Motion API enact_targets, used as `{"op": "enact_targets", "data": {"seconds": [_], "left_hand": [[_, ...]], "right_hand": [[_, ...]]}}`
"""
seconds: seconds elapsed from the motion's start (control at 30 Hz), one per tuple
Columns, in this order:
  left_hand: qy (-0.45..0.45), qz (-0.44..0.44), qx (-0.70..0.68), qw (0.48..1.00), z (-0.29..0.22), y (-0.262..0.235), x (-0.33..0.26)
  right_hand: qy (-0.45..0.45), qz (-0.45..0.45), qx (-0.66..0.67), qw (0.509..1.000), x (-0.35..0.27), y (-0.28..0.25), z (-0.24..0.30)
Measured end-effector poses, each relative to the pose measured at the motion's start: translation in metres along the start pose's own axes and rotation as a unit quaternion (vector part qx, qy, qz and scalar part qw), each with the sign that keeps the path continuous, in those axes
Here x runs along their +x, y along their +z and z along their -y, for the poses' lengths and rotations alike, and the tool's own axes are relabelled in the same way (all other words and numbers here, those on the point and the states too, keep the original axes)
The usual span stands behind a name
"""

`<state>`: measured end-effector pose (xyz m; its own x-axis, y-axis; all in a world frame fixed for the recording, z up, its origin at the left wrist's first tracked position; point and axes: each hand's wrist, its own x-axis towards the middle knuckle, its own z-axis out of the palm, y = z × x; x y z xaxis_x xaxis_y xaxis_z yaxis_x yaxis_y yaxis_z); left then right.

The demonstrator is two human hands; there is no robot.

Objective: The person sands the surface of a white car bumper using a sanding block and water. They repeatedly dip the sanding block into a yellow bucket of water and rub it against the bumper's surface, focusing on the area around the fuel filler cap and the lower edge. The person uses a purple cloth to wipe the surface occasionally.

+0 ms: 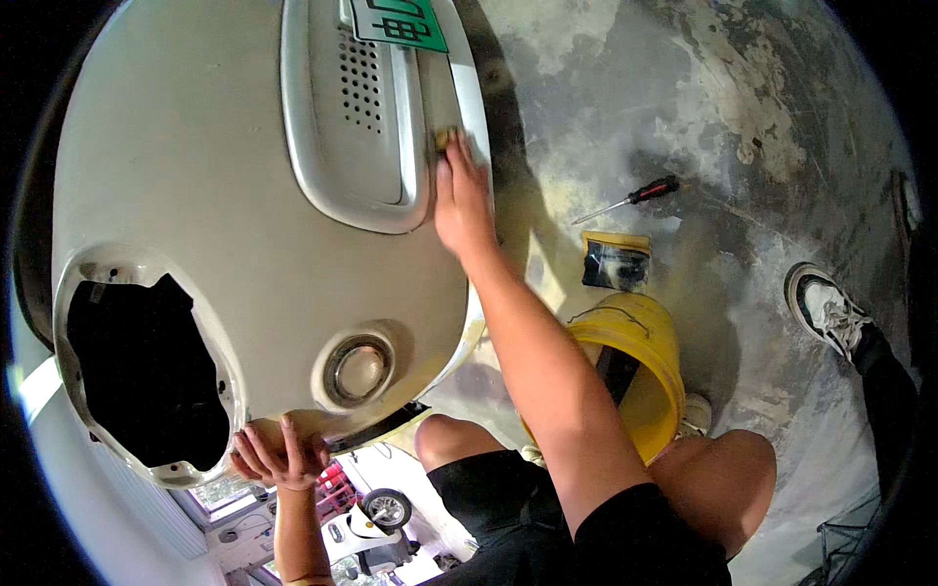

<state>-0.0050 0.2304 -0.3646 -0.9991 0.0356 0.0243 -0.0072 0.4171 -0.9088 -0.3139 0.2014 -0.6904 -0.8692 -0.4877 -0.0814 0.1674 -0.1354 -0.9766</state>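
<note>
A beige car front end (pixel 225 186) with a matte surface fills the left side. My right hand (pixel 463 200) lies on it beside the silver grille frame (pixel 293 146), below the green licence plate (pixel 408 23). Under its fingertips is a small yellowish pad (pixel 443 139), partly covered and slightly blurred; it looks like a sanding pad. My left hand (pixel 281 454) rests with fingers apart on the body's lower edge, between the empty headlight opening (pixel 147 371) and the round lamp (pixel 359 370). That hand holds nothing.
On the stained concrete floor (pixel 723 117) lie a screwdriver (pixel 650 190) and a black and yellow sheet (pixel 617 261). A yellow bucket (pixel 667 342) stands on its near side, by my knees. Another person's shoe (pixel 831 308) is at right. A white scooter (pixel 362 537) shows below.
</note>
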Motion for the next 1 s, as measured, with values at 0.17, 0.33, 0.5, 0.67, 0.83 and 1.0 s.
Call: {"op": "enact_targets", "data": {"seconds": [0.17,0.33,0.5,0.67,0.83,1.0], "left_hand": [[-0.004,0.011,0.003,1.000,0.003,-0.015,-0.003],[-0.024,-0.010,-0.008,1.000,-0.008,-0.001,0.006],[-0.045,0.004,-0.002,0.999,-0.006,-0.010,-0.001],[-0.044,-0.005,-0.012,0.999,-0.007,-0.007,-0.001],[-0.060,-0.013,-0.022,0.998,-0.010,-0.005,0.008],[-0.051,-0.004,-0.015,0.999,-0.007,-0.005,0.006]], "right_hand": [[0.077,0.020,0.035,0.996,-0.155,0.028,0.010],[-0.016,-0.015,-0.034,0.999,0.008,-0.006,-0.003],[-0.015,-0.001,0.028,0.999,-0.122,0.011,0.007],[0.259,-0.073,0.350,0.897,-0.107,-0.024,0.018],[0.304,-0.107,0.525,0.788,-0.067,-0.031,-0.002],[0.172,-0.079,0.164,0.968,-0.081,-0.023,-0.016]]}}
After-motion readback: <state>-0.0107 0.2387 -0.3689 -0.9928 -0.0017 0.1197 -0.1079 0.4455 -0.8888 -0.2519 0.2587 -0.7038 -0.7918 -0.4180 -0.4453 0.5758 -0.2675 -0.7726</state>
